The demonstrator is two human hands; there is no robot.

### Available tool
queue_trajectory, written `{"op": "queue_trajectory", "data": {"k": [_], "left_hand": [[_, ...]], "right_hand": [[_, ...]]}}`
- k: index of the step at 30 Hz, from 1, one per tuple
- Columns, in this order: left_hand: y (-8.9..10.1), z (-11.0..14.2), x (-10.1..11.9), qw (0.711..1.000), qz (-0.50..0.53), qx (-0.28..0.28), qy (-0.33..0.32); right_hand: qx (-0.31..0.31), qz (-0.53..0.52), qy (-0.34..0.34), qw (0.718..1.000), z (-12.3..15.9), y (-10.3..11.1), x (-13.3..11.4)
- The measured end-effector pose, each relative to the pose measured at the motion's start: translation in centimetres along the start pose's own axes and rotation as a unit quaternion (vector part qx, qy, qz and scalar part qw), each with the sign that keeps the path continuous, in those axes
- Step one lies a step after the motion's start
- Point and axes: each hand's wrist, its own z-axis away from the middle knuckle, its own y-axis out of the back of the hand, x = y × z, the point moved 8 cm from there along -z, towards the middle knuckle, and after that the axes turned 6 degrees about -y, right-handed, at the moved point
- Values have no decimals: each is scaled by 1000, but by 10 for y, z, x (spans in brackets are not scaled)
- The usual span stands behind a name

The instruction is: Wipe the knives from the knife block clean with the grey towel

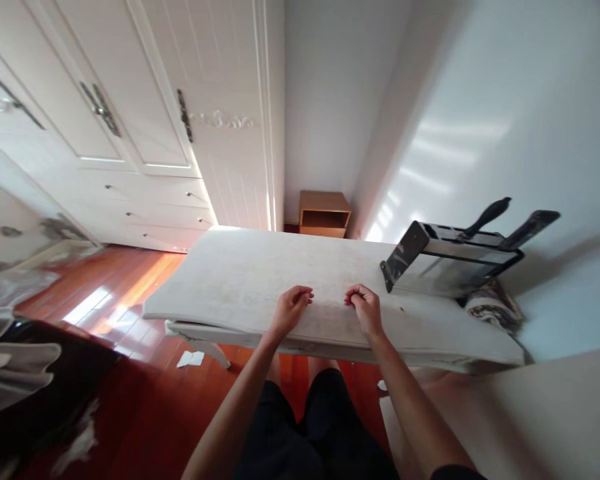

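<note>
My left hand [293, 308] is closed above the white table [250, 267], its fingers curled in towards the thumb. A short gap to the right, my right hand [364, 307] is likewise curled, with thumb and fingertips pressed together. The fingertips face each other across the tabletop. Whether anything small is pinched in either hand I cannot make out. Faint brownish stains mark the tabletop around them. A small dark speck [401, 309] lies just right of my right hand.
At the table's right stands a white and black holder [445, 263] with dark-handled implements, beside a patterned rolled cloth [493, 305]. A white wardrobe [230, 133] and a small wooden cabinet [325, 200] are beyond. Paper scraps [191, 359] lie on the red wooden floor [150, 400].
</note>
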Motion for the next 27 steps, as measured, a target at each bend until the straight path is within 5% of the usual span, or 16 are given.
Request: {"op": "queue_trajectory", "data": {"k": [3, 6, 27], "left_hand": [[39, 5, 4, 999, 7, 52, -2], [55, 8, 9, 997, 17, 77, -8], [52, 18, 21, 996, -75, 41, -33]], "right_hand": [[-23, -1, -25, 999, 1, -29, 11], [-36, 32, -11, 999, 4, -40, 11], [-53, 153, 38, 986, 16, -47, 1]]}}
